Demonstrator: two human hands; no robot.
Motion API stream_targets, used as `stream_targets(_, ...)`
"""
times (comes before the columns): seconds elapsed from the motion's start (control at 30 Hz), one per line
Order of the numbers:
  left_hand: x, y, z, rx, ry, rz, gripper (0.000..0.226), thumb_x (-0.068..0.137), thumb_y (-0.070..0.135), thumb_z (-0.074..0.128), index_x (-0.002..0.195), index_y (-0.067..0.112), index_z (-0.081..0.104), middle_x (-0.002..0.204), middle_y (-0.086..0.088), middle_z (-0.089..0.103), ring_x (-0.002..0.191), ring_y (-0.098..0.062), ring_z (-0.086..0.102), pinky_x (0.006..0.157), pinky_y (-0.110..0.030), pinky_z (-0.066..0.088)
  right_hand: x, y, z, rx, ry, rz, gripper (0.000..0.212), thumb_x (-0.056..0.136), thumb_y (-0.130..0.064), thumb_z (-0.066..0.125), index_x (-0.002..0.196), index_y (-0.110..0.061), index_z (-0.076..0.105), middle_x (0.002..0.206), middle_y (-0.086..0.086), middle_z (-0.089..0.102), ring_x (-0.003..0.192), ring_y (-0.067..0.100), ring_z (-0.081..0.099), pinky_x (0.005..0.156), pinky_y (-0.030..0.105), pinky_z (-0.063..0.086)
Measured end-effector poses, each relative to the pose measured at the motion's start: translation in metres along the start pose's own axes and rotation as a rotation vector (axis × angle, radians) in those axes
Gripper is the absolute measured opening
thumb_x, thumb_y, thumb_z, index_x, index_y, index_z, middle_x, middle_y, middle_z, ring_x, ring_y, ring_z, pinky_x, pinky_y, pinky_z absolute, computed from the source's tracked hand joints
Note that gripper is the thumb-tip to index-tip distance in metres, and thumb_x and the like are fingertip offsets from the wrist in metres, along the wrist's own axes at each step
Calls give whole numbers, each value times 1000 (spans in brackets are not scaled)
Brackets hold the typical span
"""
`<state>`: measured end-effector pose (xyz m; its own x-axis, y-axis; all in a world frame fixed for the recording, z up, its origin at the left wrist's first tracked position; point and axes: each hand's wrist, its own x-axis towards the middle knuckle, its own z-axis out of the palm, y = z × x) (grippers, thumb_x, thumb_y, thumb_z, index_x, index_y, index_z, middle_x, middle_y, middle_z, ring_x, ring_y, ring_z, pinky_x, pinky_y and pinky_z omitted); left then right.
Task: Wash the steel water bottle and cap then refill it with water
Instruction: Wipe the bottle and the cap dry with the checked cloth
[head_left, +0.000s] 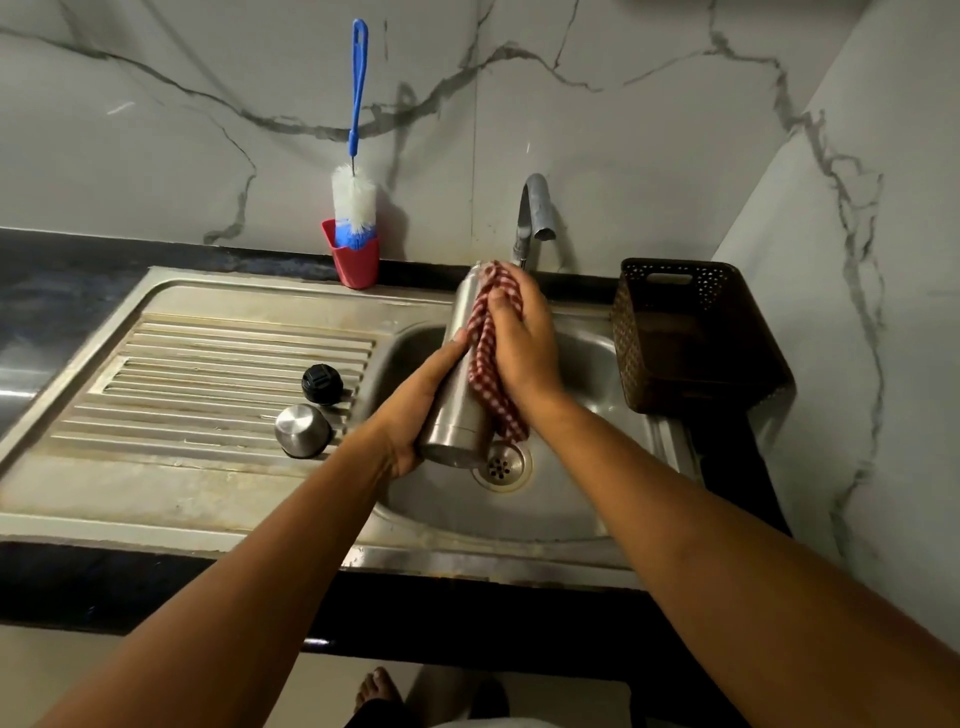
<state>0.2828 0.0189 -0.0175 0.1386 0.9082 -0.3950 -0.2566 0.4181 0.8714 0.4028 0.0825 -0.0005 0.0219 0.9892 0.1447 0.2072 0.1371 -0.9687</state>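
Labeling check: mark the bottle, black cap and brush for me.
bottle (457, 415): head view, bare steel of the lower body.
black cap (322, 383): head view, top of the cap on the drainboard.
brush (354, 200): head view, white bristles above the red cup.

The bottle is brushed steel, the cloth checked woven fabric, the sink dull stained steel, the basket perforated plastic.

Access over the sink basin is bounded at the rear by the tap and at the right by the brown basket, while the drainboard carries a black cap and steel cup near the basin edge, leaving its left portion unobstructed.
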Motion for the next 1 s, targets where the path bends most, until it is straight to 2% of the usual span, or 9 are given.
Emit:
stream_targets(0.17,9,13,-6,-57,86,44,49,99,55,60,129,17,66,109,-12,77,91,-27,75,79,-42,61,-43,-4,10,6,-86,-23,55,104,-40,44,158,-36,32,159,-3,34,137,15,45,113,41,44)
stream_targets(0.33,19,11,-19,-124,143,79,51,103,45,59,148,22,53,132,-21,68,110,-33,72,84,-43,60,-62,6,13,-143,-158,-173,49,107,-34,47,155,-31,41,168,-8,17,147,12,32,118,32,34)
stream_targets(0.5,10,7,-2,-129,40,-4,50,105,56,47,126,13,64,99,-13,74,74,-24,75,57,-34,61,7,-14,-1,-51,-51,8,45,107,-32,48,151,-25,47,157,3,39,136,19,45,116,50,42)
stream_targets(0.63,10,14,-2,-82,60,50,62,99,57,54,141,11,57,107,-14,75,83,-26,76,66,-36,63,-30,-11,2,-14,-113,79,59,100,-49,47,156,-39,32,156,0,38,133,19,49,110,50,47)
stream_targets(0.73,13,13,-15,-136,127,124,53,103,38,56,151,16,48,121,-16,71,98,-27,75,76,-36,63,-74,-7,10,-53,-231,-51,54,105,-36,49,157,-37,33,166,-10,18,142,14,37,115,39,39)
stream_targets(0.8,14,9,-18,-152,134,97,47,105,37,54,149,22,52,132,-20,68,109,-32,72,82,-41,62,-70,-3,10,-152,-232,-111,53,106,-33,50,157,-35,36,169,-12,10,147,12,29,115,33,32)
stream_targets(0.9,7,6,-7,-185,107,22,51,106,51,49,137,12,61,116,-17,75,91,-28,76,73,-39,63,-35,-5,5,-21,-149,-14,53,103,-40,49,155,-38,39,164,-3,28,140,16,41,115,43,41)
stream_targets(0.97,1,5,4,-216,49,12,57,104,62,41,122,14,67,96,-12,79,78,-24,77,65,-36,64,-11,-11,-1,109,-88,128,53,102,-42,47,154,-37,39,154,2,45,133,21,52,112,52,46)
stream_targets(1.0,0,4,7,-229,20,6,59,101,66,42,121,17,67,97,-12,79,79,-24,77,66,-37,65,-6,-14,-3,141,-86,163,52,104,-41,46,155,-35,38,152,3,49,131,22,54,111,53,46)
